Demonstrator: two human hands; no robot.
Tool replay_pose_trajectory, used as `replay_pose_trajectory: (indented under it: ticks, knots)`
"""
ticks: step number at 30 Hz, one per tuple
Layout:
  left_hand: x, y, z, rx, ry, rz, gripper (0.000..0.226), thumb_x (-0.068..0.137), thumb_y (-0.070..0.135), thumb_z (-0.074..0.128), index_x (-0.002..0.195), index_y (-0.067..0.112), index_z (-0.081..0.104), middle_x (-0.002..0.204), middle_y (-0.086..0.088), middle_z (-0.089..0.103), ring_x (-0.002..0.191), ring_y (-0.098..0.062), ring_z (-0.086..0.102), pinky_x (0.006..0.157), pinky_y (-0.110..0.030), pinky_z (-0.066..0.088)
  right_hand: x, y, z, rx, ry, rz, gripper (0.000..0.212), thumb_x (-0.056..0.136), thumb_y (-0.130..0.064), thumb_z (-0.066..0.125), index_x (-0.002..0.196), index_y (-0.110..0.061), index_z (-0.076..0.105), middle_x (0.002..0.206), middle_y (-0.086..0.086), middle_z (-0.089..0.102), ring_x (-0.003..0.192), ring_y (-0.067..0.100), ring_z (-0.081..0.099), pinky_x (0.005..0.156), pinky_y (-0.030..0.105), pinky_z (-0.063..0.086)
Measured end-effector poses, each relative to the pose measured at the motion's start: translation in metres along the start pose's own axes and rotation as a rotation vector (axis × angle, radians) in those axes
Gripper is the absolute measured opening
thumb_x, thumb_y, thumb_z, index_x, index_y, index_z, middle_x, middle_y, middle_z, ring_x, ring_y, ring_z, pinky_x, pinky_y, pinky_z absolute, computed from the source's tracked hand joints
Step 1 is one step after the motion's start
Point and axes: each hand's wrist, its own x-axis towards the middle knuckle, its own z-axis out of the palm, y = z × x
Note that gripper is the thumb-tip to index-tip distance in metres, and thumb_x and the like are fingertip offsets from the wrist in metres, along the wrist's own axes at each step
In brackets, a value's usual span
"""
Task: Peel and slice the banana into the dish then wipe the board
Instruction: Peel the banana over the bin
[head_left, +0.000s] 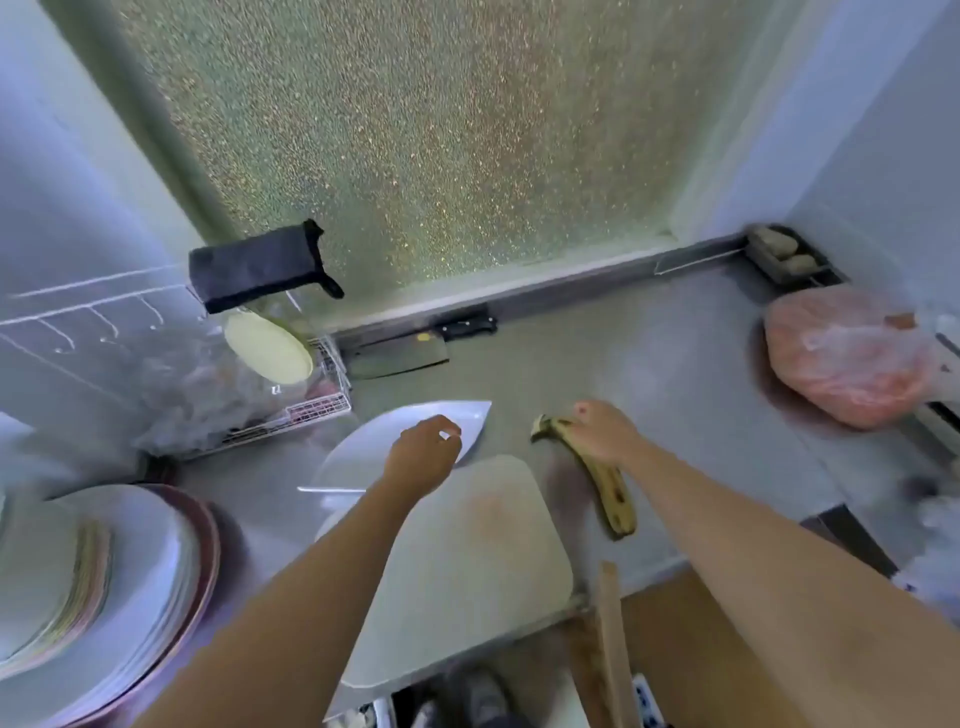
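Now right hand (605, 431) holds banana (614, 496), left hand (423, 453) hovers over dish (358, 452).

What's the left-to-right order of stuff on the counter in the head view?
stack of plates → white dish → banana → pink plastic bag. The cutting board is left out, since it overlaps the dish's span.

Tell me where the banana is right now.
In the head view the banana lies on the counter right of centre, just right of the cutting board, with the right hand on its far half.
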Motion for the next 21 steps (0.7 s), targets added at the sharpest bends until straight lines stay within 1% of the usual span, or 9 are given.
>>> replay_pose_trajectory:
  ticks: [2,4,5,9,12,14,16,19,21]
  knots:
    - [0.005,-0.005,0.009,0.044,-0.022,-0.012,0.024,0.093,0.020,0.047,0.110,0.020,0.064,0.110,-0.004,0.067,0.105,-0.025,0.059,0.089,-0.030,0.040,0.008,0.013,0.016,0.005,-0.002,0.083,0.021,0.089,-0.026,0.050,0.106,-0.014,0.050,0.107,0.012,0.056,0.102,0.035,0.057,0.081,0.037,0.047]
    - [0.007,-0.012,0.016,0.061,-0.039,-0.017,0.023,0.094,0.020,0.046,0.109,0.018,0.063,0.111,-0.004,0.067,0.103,-0.025,0.061,0.090,-0.031,0.042,0.007,0.021,0.030,0.004,0.001,0.168,0.039,0.087,-0.028,0.056,0.122,-0.018,0.043,0.114,0.012,0.052,0.105,0.036,0.055,0.087,0.042,0.048]
    - [0.009,-0.014,0.019,0.054,-0.046,-0.019,0.023,0.094,0.020,0.046,0.109,0.018,0.063,0.110,-0.005,0.068,0.101,-0.026,0.062,0.090,-0.032,0.043,0.008,0.025,0.037,-0.010,0.021,0.186,0.045,0.086,-0.028,0.059,0.125,-0.016,0.041,0.116,0.013,0.051,0.107,0.037,0.054,0.088,0.043,0.048]
    - [0.015,-0.022,0.022,0.019,-0.060,-0.014,0.023,0.095,0.021,0.045,0.109,0.016,0.063,0.107,-0.007,0.069,0.098,-0.028,0.064,0.092,-0.036,0.046,0.011,0.029,0.040,-0.103,0.105,0.162,0.047,0.085,-0.023,0.065,0.124,-0.011,0.044,0.120,0.016,0.051,0.108,0.036,0.053,0.088,0.041,0.047]
    - [0.016,-0.027,0.022,-0.017,-0.052,-0.010,0.023,0.094,0.021,0.045,0.107,0.016,0.064,0.103,-0.007,0.070,0.094,-0.027,0.065,0.091,-0.037,0.049,0.012,0.019,0.030,-0.029,0.138,0.074,0.040,0.083,-0.022,0.063,0.119,-0.011,0.047,0.111,0.014,0.054,0.099,0.034,0.056,0.080,0.038,0.046]
    - [0.014,-0.026,0.019,-0.109,-0.051,-0.028,0.023,0.094,0.019,0.045,0.106,0.015,0.065,0.098,-0.007,0.071,0.085,-0.024,0.067,0.086,-0.036,0.050,0.013,0.001,0.018,0.154,0.201,0.054,0.038,0.082,-0.024,0.063,0.115,-0.011,0.049,0.103,0.007,0.057,0.092,0.028,0.057,0.077,0.036,0.045]
    - [0.009,-0.019,0.014,-0.305,-0.075,-0.068,0.024,0.096,0.021,0.045,0.108,0.012,0.063,0.096,-0.008,0.071,0.077,-0.021,0.066,0.080,-0.034,0.050,0.011,-0.025,0.007,0.408,0.196,0.051,0.036,0.080,-0.026,0.065,0.111,-0.014,0.050,0.098,0.002,0.059,0.088,0.022,0.059,0.077,0.036,0.049]
    - [-0.003,-0.006,0.001,-0.666,-0.214,-0.197,0.032,0.099,0.035,0.042,0.114,0.013,0.060,0.101,-0.012,0.068,0.079,-0.022,0.064,0.075,-0.034,0.051,0.003,-0.065,0.004,0.765,-0.029,0.012,0.034,0.080,-0.023,0.066,0.108,-0.011,0.052,0.098,0.008,0.062,0.090,0.025,0.067,0.077,0.042,0.058]
    - [-0.012,-0.003,-0.008,-0.782,-0.315,-0.265,0.039,0.100,0.045,0.039,0.113,0.015,0.061,0.091,-0.008,0.067,0.075,-0.020,0.064,0.070,-0.031,0.052,-0.005,-0.085,0.013,0.896,-0.184,-0.038,0.039,0.079,-0.020,0.067,0.112,-0.004,0.052,0.099,0.013,0.062,0.089,0.028,0.069,0.076,0.045,0.059]
